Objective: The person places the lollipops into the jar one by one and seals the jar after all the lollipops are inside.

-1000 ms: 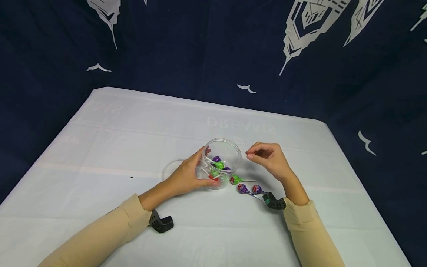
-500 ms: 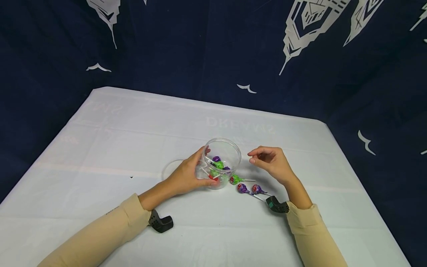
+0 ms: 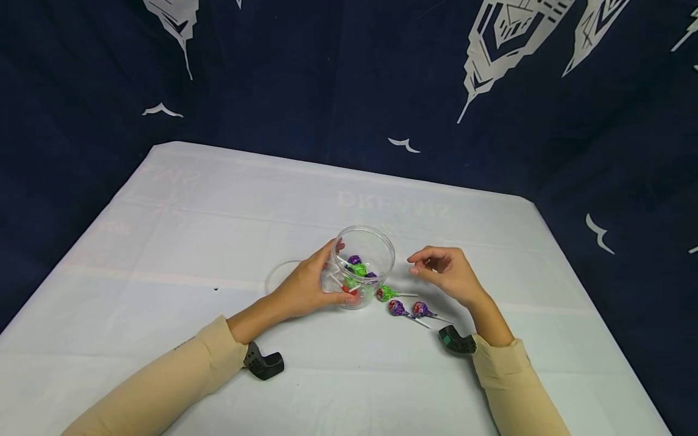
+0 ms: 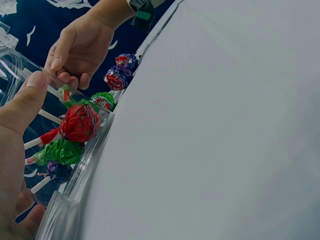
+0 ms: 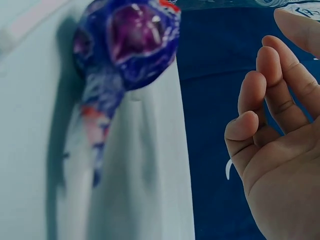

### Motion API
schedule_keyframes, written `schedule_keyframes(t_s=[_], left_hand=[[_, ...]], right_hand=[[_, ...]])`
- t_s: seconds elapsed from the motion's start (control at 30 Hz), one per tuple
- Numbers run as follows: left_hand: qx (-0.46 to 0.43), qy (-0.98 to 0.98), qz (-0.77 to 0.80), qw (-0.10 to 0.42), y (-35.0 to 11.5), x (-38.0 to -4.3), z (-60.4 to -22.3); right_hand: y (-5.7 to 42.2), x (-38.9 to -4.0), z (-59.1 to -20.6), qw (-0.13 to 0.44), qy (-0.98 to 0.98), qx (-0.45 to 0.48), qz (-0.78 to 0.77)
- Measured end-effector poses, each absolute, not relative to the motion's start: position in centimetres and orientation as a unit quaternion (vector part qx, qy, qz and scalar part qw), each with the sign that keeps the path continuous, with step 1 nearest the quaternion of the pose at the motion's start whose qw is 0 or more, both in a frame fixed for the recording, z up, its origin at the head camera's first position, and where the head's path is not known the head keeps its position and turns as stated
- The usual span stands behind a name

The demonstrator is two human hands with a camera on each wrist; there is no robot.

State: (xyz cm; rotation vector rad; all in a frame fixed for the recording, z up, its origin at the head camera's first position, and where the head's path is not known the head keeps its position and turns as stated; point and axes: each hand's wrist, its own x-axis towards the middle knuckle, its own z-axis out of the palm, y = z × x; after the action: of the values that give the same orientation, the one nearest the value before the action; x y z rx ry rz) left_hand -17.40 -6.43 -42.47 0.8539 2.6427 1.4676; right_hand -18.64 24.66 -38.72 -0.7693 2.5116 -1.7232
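My left hand (image 3: 302, 287) grips a clear plastic jar (image 3: 376, 245) from its left side, thumb across the front. Inside the jar lie several wrapped lollipops; a red lollipop (image 4: 80, 123) and a green lollipop (image 4: 60, 151) show through its wall in the left wrist view. To the jar's right my right hand (image 3: 449, 272) hovers over the table, fingers loosely bent and holding nothing. Between that hand and the person lie a green lollipop (image 3: 385, 293) close by the jar's base and two purple lollipops, one (image 3: 397, 307) left of the other (image 3: 420, 309), sticks pointing right.
A clear round lid (image 3: 269, 280) lies flat left of the jar, partly hidden behind the left hand. White cloth covers the table (image 3: 180, 254). A dark blue curtain (image 3: 305, 79) with white prints hangs behind its far edge.
My right hand has drawn a little right and toward the person, its fingertips spreading slightly apart. The left hand, jar and loose lollipops stay in place.
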Motion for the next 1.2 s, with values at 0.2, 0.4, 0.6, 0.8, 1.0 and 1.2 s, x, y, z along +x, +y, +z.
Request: schedule_keyframes(t_s=[0.2,0.4,0.6,0.8,1.0,1.2], left_hand=[[0.269,0.842,0.468,0.002,-6.5,-17.4,-42.4],[0.274,0.841,0.466,-0.005,-6.4,-17.5,-42.5],[0.277,0.839,0.467,-0.004,-6.4,-17.5,-42.4],[0.277,0.839,0.469,-0.002,-6.4,-17.4,-42.4],[0.273,0.838,0.471,-0.001,-6.4,-17.4,-42.5],[0.280,0.837,0.471,-0.005,-6.4,-17.4,-42.5]], right_hand=[[24.9,-18.5,-39.4,0.007,0.798,-0.250,-0.549],[25.0,-18.3,-39.9,0.011,0.814,-0.244,-0.528],[25.4,-18.1,-40.2,0.017,0.834,-0.225,-0.504],[25.7,-18.2,-40.7,0.038,0.845,-0.221,-0.486],[26.0,-18.3,-41.3,0.064,0.848,-0.226,-0.475],[26.5,-18.5,-41.9,0.087,0.851,-0.229,-0.464]])
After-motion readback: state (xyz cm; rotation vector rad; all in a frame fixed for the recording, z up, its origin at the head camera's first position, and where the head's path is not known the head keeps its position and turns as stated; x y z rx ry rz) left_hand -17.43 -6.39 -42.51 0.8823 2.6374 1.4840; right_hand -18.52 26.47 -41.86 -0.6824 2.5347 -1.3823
